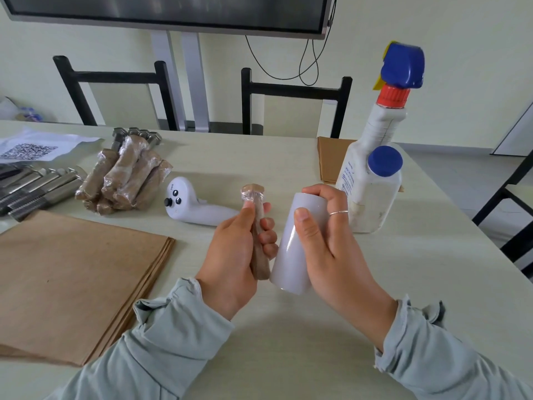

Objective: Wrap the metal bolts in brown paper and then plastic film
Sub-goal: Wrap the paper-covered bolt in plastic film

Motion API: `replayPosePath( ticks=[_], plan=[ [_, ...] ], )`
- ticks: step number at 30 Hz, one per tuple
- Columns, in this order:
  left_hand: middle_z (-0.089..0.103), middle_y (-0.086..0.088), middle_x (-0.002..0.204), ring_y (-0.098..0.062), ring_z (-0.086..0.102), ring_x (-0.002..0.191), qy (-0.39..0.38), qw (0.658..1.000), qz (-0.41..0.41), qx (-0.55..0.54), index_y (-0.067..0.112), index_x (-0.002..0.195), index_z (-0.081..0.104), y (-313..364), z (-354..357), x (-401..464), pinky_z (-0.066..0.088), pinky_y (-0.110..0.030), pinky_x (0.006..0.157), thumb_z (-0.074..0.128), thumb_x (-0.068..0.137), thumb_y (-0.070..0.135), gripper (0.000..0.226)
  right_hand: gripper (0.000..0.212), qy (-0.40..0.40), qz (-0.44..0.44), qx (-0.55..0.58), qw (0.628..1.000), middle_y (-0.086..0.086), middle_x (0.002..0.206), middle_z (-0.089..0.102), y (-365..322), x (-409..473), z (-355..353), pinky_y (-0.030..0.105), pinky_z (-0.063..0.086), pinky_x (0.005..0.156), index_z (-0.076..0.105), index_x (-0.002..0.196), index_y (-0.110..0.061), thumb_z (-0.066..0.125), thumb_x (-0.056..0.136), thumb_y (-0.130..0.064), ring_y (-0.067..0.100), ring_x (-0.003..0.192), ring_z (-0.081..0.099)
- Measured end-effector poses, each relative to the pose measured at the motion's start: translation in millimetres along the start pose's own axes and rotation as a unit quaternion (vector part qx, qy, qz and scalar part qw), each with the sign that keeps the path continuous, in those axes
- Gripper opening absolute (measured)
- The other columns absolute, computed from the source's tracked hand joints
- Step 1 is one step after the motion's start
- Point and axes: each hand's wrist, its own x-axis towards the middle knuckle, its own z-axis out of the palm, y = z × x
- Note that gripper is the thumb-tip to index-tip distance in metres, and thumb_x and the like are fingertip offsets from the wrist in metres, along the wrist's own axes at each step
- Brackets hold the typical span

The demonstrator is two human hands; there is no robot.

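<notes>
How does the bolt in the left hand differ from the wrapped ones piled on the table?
The bolt in the left hand is held upright off the table; the piled wrapped bolts lie on it, leaning on each other. On the held bolt, film shows only at the head, with plain brown paper below; the piled ones are glossy with film along their length. Both are wrapped in brown paper.

You're sitting at pale table (288,157), two black chairs (294,90) facing you across it, big screen (173,13) on grey stand (190,82) hanging behind, cables (305,62) dangling down cream wall (476,67), soft daylight everywhere.
</notes>
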Motion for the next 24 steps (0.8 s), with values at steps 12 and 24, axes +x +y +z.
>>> replayPosePath(
  ticks=[12,24],
  plan=[
    [0.037,0.007,0.053,-0.002,0.028,0.035,-0.051,0.993,-0.067,-0.086,0.008,0.097,0.060,3,1,-2,0.027,-0.014,0.030,0.042,0.096,0.044,0.040,0.015,-0.034,-0.039,0.090,0.995,-0.047,0.093,0.052,-3,-1,-4,-0.003,0.040,0.063,0.037,0.105,-0.021,0.036,0.097,-0.008,-0.024,0.079,0.052],
    [0.037,0.008,0.050,-0.002,0.027,0.035,-0.045,0.997,-0.029,-0.056,0.009,0.095,0.058,11,-1,2,0.024,-0.013,0.031,0.037,0.097,0.046,0.042,0.010,-0.018,-0.036,0.073,0.997,-0.039,0.088,0.050,0,1,-3,0.003,0.042,0.060,0.040,0.103,-0.027,0.041,0.093,-0.024,-0.015,0.074,0.051]
  ],
)
